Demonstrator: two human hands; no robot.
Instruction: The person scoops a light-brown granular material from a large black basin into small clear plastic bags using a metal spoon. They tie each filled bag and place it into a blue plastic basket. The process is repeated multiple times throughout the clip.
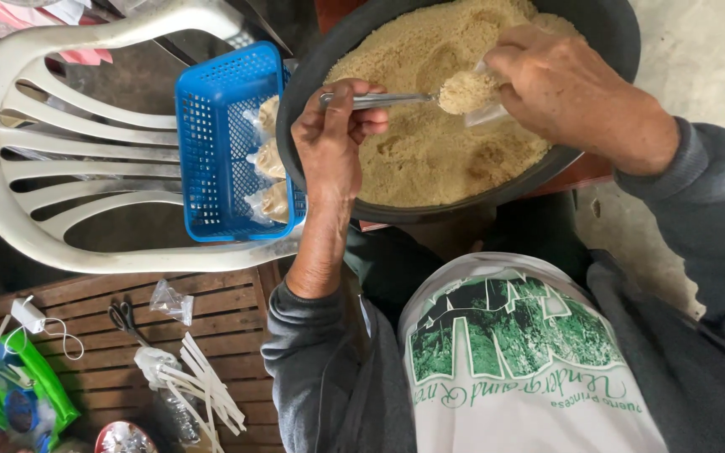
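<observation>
Our left hand [333, 138] grips metal spoon [417, 96], handle pointing rightward | heaped bowl meets small clear plastic bag [484, 113] pinched by right hand [560, 80] | above black basin [614, 33] of tan grain.

A white plastic chair [60, 159] with a slatted back lies tipped on its side at the left, over a dark patch of ground. Below it runs a slatted wooden surface [237, 323] of brown boards, strewn with small items: black scissors [124, 320], a clear plastic bag [170, 301], white strips [207, 386] and a green packet [31, 390]. At the upper right, pale grey concrete floor [706, 59] shows under soft, even daylight.
</observation>
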